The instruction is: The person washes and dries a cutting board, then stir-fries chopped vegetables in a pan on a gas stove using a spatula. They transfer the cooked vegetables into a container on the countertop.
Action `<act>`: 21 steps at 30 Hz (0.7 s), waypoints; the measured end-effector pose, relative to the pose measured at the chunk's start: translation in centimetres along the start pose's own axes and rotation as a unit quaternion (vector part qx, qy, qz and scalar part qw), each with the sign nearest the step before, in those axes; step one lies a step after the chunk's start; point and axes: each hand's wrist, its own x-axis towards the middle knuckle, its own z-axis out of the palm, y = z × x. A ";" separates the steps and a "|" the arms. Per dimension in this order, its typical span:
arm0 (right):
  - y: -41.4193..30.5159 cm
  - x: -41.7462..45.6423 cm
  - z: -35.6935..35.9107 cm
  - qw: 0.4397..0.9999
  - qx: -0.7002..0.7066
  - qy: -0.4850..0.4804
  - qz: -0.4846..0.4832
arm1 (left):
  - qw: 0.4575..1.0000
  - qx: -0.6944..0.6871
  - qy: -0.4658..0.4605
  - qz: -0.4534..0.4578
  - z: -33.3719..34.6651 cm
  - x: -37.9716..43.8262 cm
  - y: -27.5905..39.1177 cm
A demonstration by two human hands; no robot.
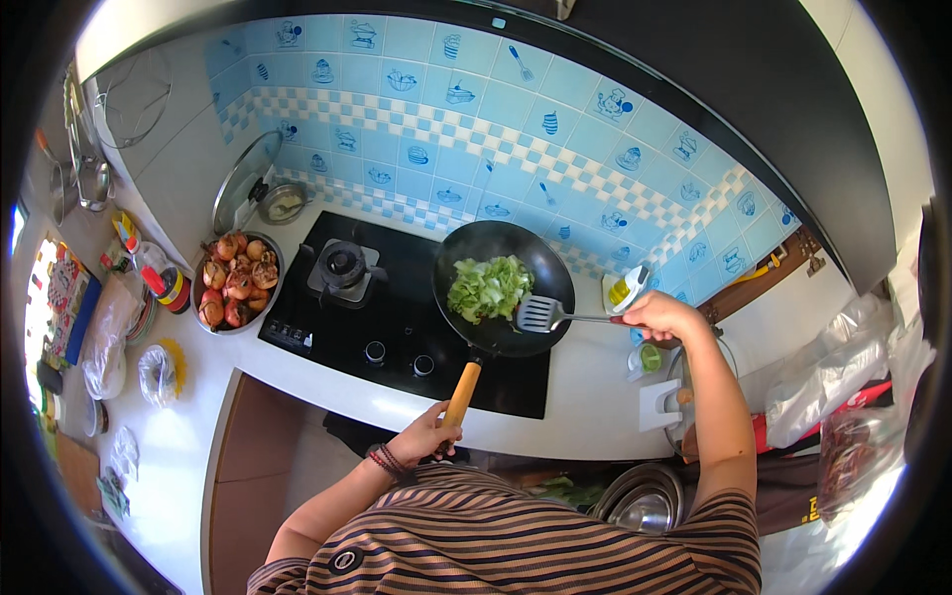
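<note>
A dark wok (547,256) sits over the right side of the black gas cooktop (387,320). Chopped green leafy vegetable (487,288) is heaped in it, and faint steam seems to rise. My left hand (424,435) grips the end of the wok's wooden handle (462,394). In my right hand (662,316) is the handle of a slotted metal spatula (541,314). The spatula's head lies inside the wok, at the right edge of the vegetable pile.
Onions (238,279) fill a metal bowl (271,316) left of the bare burner (343,266). A glass lid (245,182) leans behind it, near a small metal bowl (282,204). An oil dispenser (623,290) stands right of the wok. Metal bowls (643,502) are stacked below the counter.
</note>
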 end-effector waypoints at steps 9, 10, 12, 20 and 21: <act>3.8 11.1 10.5 0.966 0.244 0.029 -0.078 | 1.000 -0.010 0.007 -0.003 -0.3 -0.2 -0.3; 4.0 11.0 11.7 0.963 0.244 0.036 -0.110 | 1.000 -0.012 0.006 -0.004 -0.1 -0.2 -0.5; 4.5 10.3 12.9 0.956 0.186 0.118 -0.195 | 1.000 -0.012 0.008 -0.003 -0.3 -0.2 -0.5; 2.8 1.0 13.8 0.855 -0.224 0.351 -0.310 | 1.000 -0.008 0.003 -0.008 -0.4 0.0 -0.3; 2.9 0.0 14.1 0.850 -0.233 0.355 -0.311 | 1.000 -0.011 -0.001 -0.008 -0.4 0.1 -0.3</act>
